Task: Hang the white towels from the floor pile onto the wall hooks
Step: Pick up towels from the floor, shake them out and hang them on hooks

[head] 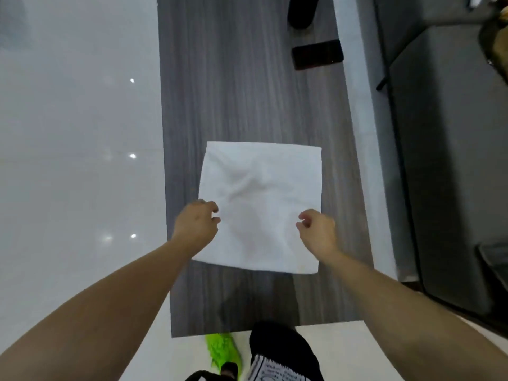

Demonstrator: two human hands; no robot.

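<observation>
One white towel lies spread flat and slightly wrinkled on a grey wood-grain surface. My left hand hovers at the towel's left edge with its fingers loosely curled, and the wrist hides the near left corner. Over the towel's right part, my right hand has thumb and forefinger curled close together, with no cloth raised between them. Neither hand plainly grips the towel. No wall hooks and no pile of towels are in view.
A black phone and a dark object lie further back on the grey surface. A grey sofa stands on the right. Glossy white floor spreads to the left. My green shoe and black trouser leg are below.
</observation>
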